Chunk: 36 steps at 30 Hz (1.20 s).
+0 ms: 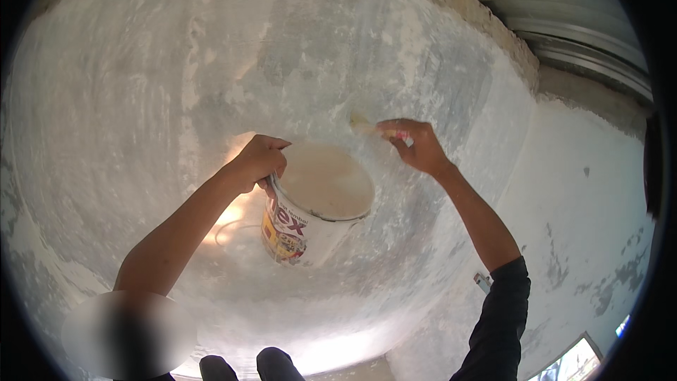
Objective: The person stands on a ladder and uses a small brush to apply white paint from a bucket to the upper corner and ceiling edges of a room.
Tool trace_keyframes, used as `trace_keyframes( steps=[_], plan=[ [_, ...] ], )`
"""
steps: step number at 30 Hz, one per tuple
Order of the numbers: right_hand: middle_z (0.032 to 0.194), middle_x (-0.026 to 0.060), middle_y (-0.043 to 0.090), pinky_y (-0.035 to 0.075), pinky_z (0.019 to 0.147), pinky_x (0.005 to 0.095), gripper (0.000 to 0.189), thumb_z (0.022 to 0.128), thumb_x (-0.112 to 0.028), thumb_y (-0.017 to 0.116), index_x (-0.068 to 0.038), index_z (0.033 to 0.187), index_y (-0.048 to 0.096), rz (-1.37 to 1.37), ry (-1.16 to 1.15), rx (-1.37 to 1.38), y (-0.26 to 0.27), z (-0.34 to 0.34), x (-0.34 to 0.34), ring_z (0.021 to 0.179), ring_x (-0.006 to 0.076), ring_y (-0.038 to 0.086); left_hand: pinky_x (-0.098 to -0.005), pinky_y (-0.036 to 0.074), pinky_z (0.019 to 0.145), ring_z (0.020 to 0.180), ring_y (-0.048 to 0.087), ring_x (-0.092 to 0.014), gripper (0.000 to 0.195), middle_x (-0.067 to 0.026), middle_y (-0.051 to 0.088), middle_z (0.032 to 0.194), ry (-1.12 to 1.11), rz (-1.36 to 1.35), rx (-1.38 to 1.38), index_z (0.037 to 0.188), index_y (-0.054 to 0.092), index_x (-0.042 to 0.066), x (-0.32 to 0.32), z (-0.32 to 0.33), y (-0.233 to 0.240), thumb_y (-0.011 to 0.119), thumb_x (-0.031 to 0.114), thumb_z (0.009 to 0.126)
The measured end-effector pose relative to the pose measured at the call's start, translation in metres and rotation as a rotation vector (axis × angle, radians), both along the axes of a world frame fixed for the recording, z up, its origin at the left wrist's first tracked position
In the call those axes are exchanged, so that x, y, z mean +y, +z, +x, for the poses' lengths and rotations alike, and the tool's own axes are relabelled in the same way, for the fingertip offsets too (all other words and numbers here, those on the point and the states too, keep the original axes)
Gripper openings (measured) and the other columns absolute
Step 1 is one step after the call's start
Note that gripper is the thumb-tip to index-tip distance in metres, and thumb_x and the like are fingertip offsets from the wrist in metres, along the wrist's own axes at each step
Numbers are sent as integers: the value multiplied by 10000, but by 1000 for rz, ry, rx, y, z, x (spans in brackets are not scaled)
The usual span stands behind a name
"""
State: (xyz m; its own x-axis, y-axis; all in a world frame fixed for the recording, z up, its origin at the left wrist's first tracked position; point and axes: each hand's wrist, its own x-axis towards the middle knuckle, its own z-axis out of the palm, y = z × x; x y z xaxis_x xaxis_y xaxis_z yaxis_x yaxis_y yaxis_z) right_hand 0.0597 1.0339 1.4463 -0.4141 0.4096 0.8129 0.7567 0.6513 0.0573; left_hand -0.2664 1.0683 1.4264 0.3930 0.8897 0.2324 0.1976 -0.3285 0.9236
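Near the centre hangs a white plastic paint bucket (317, 233) with printed writing, held by its left rim in my left hand (262, 163). The bucket is tilted, and a pale, milky liquid (328, 177) shows inside. Up and to the right of the bucket, my right hand (418, 144) grips a paintbrush (365, 125) by its handle. The pale, blurred bristles point left at the patchy grey-white wall (312, 63); whether they touch it cannot be told.
A rough, bare cement edge (476, 10) runs along the wall's top, with corrugated metal roofing (555, 5) beyond. A second pale wall (582, 169) meets it at right. A small box-like fitting (482, 282) sits near my right sleeve. A bright opening (571, 362) lies bottom right.
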Motion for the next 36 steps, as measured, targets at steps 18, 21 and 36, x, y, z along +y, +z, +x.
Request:
trace_keyframes(
  steps=[18, 21, 36],
  plan=[
    [885, 128, 707, 518, 672, 273, 190, 843, -29, 645, -56, 1023, 701, 755, 64, 267, 233, -14, 72, 751, 173, 674, -258, 390, 290, 376, 563, -201, 646, -119, 652, 738, -82, -15, 84, 1213, 620, 4, -9, 0, 6, 480, -40, 584],
    [991, 163, 695, 544, 721, 327, 250, 856, -5, 609, -55, 1092, 674, 806, -11, -17, 181, -7, 82, 812, 260, 697, -263, 388, 291, 376, 563, -205, 646, -131, 656, 762, -96, -25, 55, 1221, 614, 2, -3, 2, 2, 477, -43, 592],
    [1029, 97, 708, 536, 815, 295, 254, 818, 104, 607, -21, 1024, 688, 203, 1, -54, 68, 27, 31, 926, 173, 672, -275, 422, 297, 384, 567, -224, 651, -186, 664, 857, -71, -34, 39, 1222, 599, -32, 6, 2, -8, 457, -50, 587]
  ],
)
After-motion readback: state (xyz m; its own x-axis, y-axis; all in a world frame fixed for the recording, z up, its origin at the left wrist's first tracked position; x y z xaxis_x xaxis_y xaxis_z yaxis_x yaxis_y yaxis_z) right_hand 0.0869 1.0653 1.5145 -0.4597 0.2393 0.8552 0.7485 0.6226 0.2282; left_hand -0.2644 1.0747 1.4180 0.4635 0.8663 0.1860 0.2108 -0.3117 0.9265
